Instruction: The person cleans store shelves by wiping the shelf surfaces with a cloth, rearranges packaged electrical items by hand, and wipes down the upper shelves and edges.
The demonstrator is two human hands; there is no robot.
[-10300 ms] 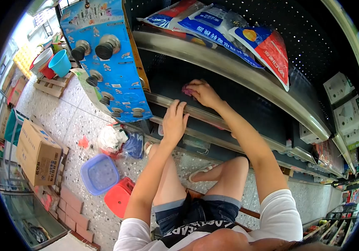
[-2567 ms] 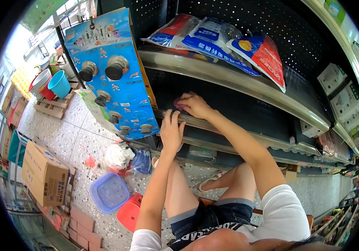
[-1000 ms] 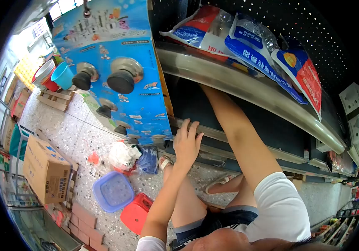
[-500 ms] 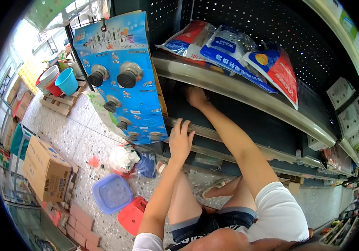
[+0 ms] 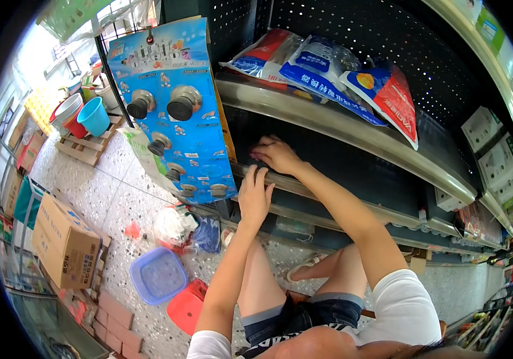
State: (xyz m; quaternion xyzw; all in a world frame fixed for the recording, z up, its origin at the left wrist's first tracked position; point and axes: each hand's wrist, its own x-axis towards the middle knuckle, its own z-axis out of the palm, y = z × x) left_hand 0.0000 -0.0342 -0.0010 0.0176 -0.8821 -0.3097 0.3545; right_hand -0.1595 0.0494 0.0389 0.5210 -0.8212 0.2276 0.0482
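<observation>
My right hand [image 5: 276,154] is on the dark shelf board [image 5: 334,170], near its left end, with fingers wrapped round a small purple cloth [image 5: 255,155] that shows only in part. My left hand [image 5: 255,194] rests on the metal front edge of that shelf [image 5: 289,184], fingers apart and holding nothing. Just left of both hands hangs a blue card [image 5: 170,113] with round metal-and-black stoppers on it. Above my right hand, the upper shelf [image 5: 328,107] carries several blue and red plastic packets [image 5: 382,96].
On the speckled floor are a blue-purple basin [image 5: 158,275], a red stool [image 5: 188,306], bagged items [image 5: 174,226] and a cardboard box [image 5: 65,239]. Buckets [image 5: 94,116] stand on a pallet further back. White boxes [image 5: 495,149] line the right side of the shelving.
My right hand has come back from deep under the upper shelf toward the front edge, and the cloth shows again. My left hand stays on the edge. The view has shifted slightly.
</observation>
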